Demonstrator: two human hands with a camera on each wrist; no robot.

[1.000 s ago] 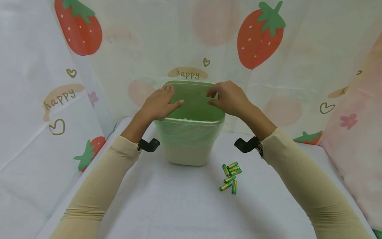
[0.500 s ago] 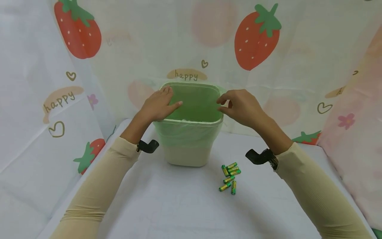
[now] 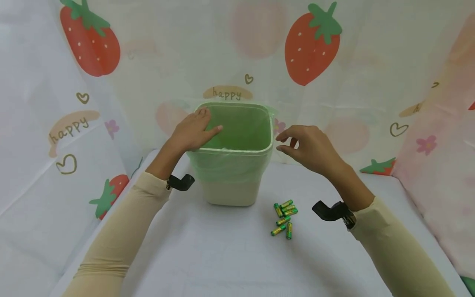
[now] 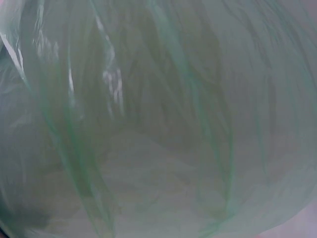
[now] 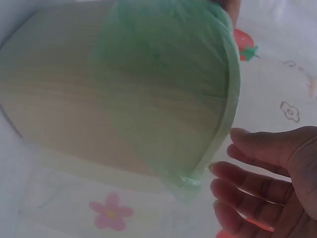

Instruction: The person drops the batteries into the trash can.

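Note:
A pale trash can [image 3: 231, 194] stands on the white table, lined with a thin green plastic bag [image 3: 237, 167] folded down over its rim. My left hand [image 3: 192, 131] rests on the can's left rim, fingers straight and thumb pointing inward. My right hand [image 3: 309, 148] hovers off the right rim, fingers loosely bent and holding nothing. In the right wrist view its fingertips are close to the rim, and the bag [image 5: 168, 64] hangs over the can's side. The left wrist view is filled by the bag's film [image 4: 158, 119].
Several green-and-yellow batteries [image 3: 283, 220] lie in a loose cluster on the table [image 3: 208, 255], to the right of the can's base. A strawberry-print curtain [image 3: 178, 49] hangs close behind the can and along both sides.
My right hand has left the can's right rim, moving right and down toward me. The left hand stays on the left rim. The view has shifted slightly.

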